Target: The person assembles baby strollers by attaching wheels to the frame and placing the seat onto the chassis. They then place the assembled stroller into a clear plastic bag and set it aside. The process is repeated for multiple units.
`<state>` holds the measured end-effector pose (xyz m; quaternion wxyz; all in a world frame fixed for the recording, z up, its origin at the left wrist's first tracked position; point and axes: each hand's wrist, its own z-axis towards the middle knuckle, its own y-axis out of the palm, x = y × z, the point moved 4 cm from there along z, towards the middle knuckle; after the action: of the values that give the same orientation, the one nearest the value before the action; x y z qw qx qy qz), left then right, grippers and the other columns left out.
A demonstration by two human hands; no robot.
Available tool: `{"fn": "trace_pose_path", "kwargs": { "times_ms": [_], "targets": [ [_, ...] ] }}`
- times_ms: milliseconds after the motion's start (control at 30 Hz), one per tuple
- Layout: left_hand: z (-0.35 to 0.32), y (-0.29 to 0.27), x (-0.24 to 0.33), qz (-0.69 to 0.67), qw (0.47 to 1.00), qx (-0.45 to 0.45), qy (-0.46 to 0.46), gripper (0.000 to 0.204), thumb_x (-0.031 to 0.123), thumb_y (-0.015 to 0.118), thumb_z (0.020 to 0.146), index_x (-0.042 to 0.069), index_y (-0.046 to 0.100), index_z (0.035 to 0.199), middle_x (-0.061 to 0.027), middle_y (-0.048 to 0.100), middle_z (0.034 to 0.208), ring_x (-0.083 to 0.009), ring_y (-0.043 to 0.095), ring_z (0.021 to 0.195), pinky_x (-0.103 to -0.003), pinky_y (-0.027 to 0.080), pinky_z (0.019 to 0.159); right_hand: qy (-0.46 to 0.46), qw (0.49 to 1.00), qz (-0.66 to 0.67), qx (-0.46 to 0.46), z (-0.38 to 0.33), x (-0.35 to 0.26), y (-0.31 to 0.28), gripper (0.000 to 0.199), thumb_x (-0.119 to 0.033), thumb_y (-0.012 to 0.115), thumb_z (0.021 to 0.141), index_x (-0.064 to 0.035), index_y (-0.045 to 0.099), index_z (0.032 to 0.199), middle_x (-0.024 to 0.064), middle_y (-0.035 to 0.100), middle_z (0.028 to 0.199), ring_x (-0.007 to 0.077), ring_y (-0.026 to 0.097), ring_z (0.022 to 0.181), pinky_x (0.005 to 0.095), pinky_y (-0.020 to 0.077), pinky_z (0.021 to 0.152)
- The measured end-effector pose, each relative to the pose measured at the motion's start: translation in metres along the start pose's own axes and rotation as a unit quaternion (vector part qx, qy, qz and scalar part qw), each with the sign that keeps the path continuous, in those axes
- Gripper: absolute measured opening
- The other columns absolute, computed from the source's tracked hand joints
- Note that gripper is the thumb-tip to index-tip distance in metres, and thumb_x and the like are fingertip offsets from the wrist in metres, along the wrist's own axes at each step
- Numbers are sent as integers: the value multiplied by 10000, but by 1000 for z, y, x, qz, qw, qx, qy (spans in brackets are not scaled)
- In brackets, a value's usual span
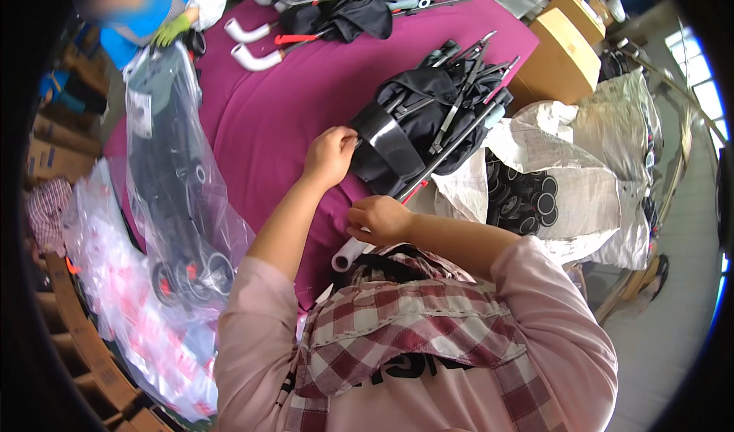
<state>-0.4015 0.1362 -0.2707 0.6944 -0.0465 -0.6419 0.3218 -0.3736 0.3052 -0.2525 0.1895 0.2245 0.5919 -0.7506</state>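
Note:
In front of me on the table lies a folded stroller point(428, 118), with black fabric, dark metal tubes and a glossy black band point(394, 141) round its near end. My left hand point(332, 157) is closed, its fingertips pinching the left edge of the black fabric beside that band. Close to my body my right hand point(380, 219) is curled shut with the knuckles up; anything in its fingers is hidden. Just below it a white foam-covered handle point(350, 254) points toward me. A red piece point(415, 192) shows on the tube next to the right hand.
Maroon cloth point(260, 126) covers the table. More folded strollers with white curved handles point(256, 57) lie at the far side. A plastic-wrapped stroller point(172, 172) stands left, near a person's green glove point(173, 30). Right are cartons point(554, 57) and a white sack point(581, 195) of black wheels point(527, 203).

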Motion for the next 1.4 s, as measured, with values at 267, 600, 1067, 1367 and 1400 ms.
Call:
{"fn": "trace_pose_path", "kwargs": {
  "times_ms": [267, 600, 1067, 1367, 1400],
  "targets": [
    [-121, -35, -55, -7, 970, 201, -138, 248, 152, 492, 1033, 4, 636, 1169, -177, 629, 1145, -304, 642, 1018, -393, 503, 886, 221, 893, -48, 388, -96, 199, -174, 104, -119, 685, 868, -44, 652, 932, 126, 620, 860, 317, 612, 861, 418, 497, 766],
    [-331, 61, -94, 189, 852, 98, -478, 622, 70, 693, 807, 44, 478, 1390, -189, 583, 1247, -300, 613, 1074, -379, 476, 950, 643, 735, -101, 189, -227, 539, -228, 556, -546, 620, 865, -45, 742, 1072, 221, 706, 1116, 369, 657, 1104, 458, 487, 960],
    [-196, 11, -127, -367, 750, 350, -426, 454, 206, 468, 1059, 47, 382, 1477, -205, 520, 1396, -296, 565, 1259, -431, 527, 992, 658, 639, 364, 163, -292, 530, -187, 390, -446, 468, 989, -109, 663, 978, 49, 639, 680, 165, 584, 479, 276, 425, 374],
    [-290, -60, -215, -170, 795, 466, -350, 600, 193, 601, 961, 14, 362, 1481, -219, 535, 1397, -294, 559, 1277, -361, 449, 1054, 679, 638, 341, 119, -216, 272, -61, 689, -637, 432, 970, -75, 480, 1365, 162, 645, 1173, 325, 711, 674, 390, 633, 554],
    [-303, -67, -225, -142, 807, 448, -357, 606, 220, 591, 968, 14, 360, 1489, -219, 531, 1415, -308, 537, 1306, -371, 424, 1081, 694, 642, 313, 90, -191, 225, -32, 731, -660, 419, 963, -63, 458, 1383, 165, 642, 1172, 335, 719, 704, 378, 640, 553]
  ]
}}
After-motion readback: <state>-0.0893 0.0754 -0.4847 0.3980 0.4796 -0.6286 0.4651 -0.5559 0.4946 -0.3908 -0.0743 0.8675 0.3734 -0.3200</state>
